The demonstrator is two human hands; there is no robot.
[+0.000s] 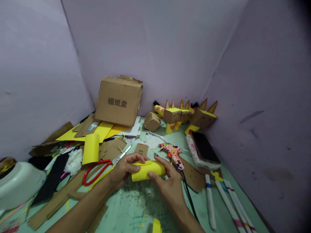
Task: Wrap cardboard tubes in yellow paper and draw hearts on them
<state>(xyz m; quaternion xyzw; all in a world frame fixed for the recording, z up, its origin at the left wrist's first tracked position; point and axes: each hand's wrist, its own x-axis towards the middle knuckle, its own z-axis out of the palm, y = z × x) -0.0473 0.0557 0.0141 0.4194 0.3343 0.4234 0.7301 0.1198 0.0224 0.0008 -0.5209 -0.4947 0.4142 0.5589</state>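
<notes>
A yellow paper tube (148,171) lies sideways between my two hands above the green table. My left hand (123,170) grips its left end, thumb and fingers pressed on a narrow yellow strip along the top. Around the right end, my right hand (168,176) has its thumb on the front and its fingers behind. Red-handled scissors (107,165) lie open just left of my left hand. Beyond my right hand rests a patterned glue gun (172,152) with a black cord. Another yellow tube (91,149) stands at the left.
A cardboard box (119,102) leans at the back wall, near yellow sheets (73,133). Giraffe-like cardboard figures (202,118) stand at the back right. A phone (204,146) lies on a white case, with markers (228,205) in front. A white bowl (21,184) sits far left.
</notes>
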